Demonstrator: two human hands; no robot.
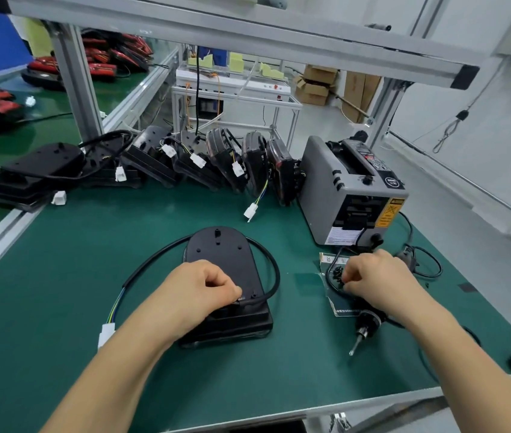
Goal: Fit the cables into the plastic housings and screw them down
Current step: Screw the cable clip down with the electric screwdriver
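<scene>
A black plastic housing lies flat on the green mat in front of me. A black cable loops round its far end and comes back into the housing's near edge. My left hand pinches the cable where it enters the housing. The cable's coloured wires end in a white connector at the left. My right hand has its fingers curled over a small pile of black screws on a plastic bag. An electric screwdriver lies under my right wrist, its bit pointing toward me.
A grey tape dispenser stands at the right rear. A row of black housings with white connectors leans along the back, with flat ones stacked at the left. An aluminium frame post rises at the rear left.
</scene>
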